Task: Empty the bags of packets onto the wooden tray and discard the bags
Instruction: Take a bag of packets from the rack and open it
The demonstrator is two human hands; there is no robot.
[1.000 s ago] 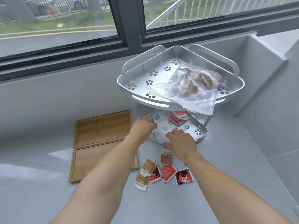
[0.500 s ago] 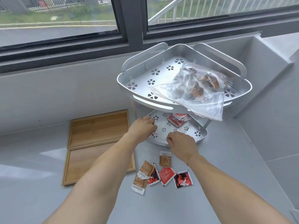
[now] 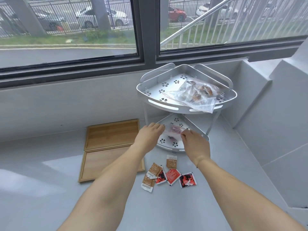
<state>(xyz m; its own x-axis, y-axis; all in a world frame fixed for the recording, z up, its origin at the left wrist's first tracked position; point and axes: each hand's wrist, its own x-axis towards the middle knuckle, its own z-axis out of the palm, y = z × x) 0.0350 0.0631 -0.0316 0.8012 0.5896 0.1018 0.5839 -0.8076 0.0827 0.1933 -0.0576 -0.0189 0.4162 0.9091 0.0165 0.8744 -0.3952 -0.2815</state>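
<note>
Wooden tray [image 3: 110, 154] flat on the floor, left of the corner rack [image 3: 186, 97], bare. Clear bag of red packets [image 3: 174, 130] on the rack's lower shelf, stretched crosswise between left hand [image 3: 150, 135] and right hand [image 3: 195, 144], each pinching one end. Tray nearer the left hand. Loose packets [image 3: 168, 175] below the rack.

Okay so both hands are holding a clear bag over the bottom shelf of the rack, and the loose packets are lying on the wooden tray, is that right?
Not quite. The head view shows the loose packets lying on the grey floor beside the wooden tray, not on it. Both hands, left hand and right hand, do hold the clear bag over the bottom shelf.
</note>
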